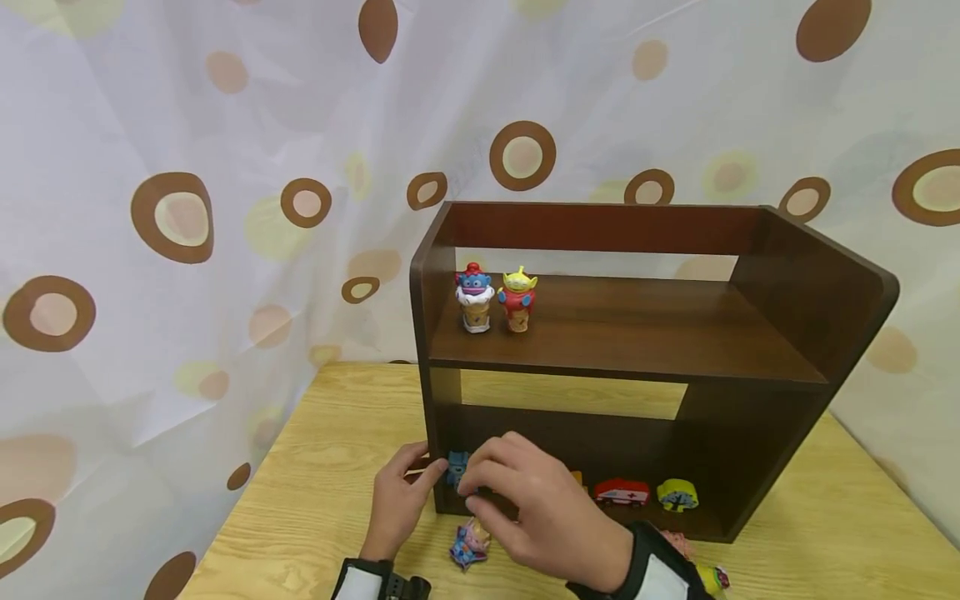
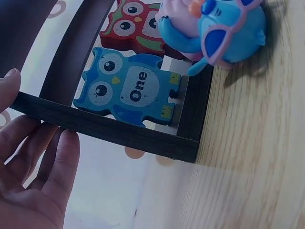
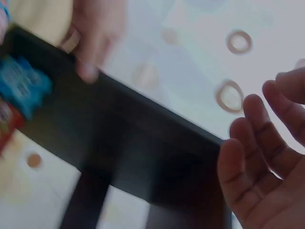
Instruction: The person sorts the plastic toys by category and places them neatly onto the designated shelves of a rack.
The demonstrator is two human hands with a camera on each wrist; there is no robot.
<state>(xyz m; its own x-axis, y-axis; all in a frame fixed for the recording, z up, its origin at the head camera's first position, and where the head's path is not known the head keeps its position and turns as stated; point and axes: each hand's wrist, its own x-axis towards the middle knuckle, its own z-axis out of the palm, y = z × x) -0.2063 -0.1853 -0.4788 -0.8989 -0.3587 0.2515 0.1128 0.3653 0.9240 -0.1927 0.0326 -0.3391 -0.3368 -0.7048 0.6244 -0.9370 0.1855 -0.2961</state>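
Observation:
My left hand (image 1: 401, 496) grips the left side panel of a dark brown two-tier shelf (image 1: 622, 333); the left wrist view shows thumb and fingers on opposite sides of the panel. Just inside stands a blue owl block (image 2: 126, 88) marked "One", beside a red owl block (image 2: 128, 28). My right hand (image 1: 543, 500) hovers before the lower tier, fingers loosely bent with nothing between them in the right wrist view, and hides part of that tier. A pink and blue figurine (image 1: 470, 543) lies on the table in front of the shelf, between the hands.
Two cone-shaped figurines, one blue-headed (image 1: 474, 298) and one yellow-headed (image 1: 517, 300), stand at the upper tier's left. A red ambulance block (image 1: 622, 492) and yellow tree block (image 1: 677, 495) stand on the lower tier. Pink (image 1: 677, 543) and yellow (image 1: 712, 577) toys lie near the right wrist.

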